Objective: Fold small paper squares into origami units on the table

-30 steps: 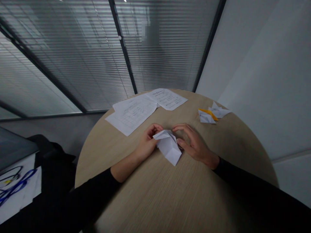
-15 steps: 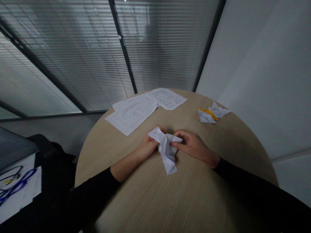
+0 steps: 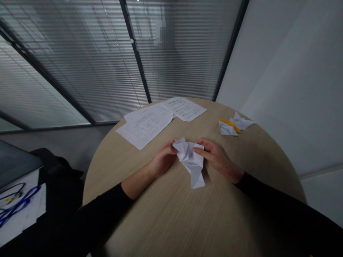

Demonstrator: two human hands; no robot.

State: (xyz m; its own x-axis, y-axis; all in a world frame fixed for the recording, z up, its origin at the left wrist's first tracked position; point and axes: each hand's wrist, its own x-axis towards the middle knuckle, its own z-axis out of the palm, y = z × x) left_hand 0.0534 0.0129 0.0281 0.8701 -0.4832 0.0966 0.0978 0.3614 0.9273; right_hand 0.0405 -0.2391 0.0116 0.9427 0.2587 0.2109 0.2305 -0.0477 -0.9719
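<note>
My paper (image 3: 191, 157) is over the table (image 3: 214, 214), creased but uneven; I judge it part folded, with flaps left to settle. Left fingers (image 3: 169, 144) pinch its left side, right fingers (image 3: 206, 142) its right. Room opens towards me; sheets (image 3: 150, 125) lie beyond, folded pieces (image 3: 227, 129) near the far-right edge.

creased white folded paper (image 3: 189, 159), angular, near end narrow, between left hand (image 3: 164, 159) and right hand (image 3: 217, 159)
</note>
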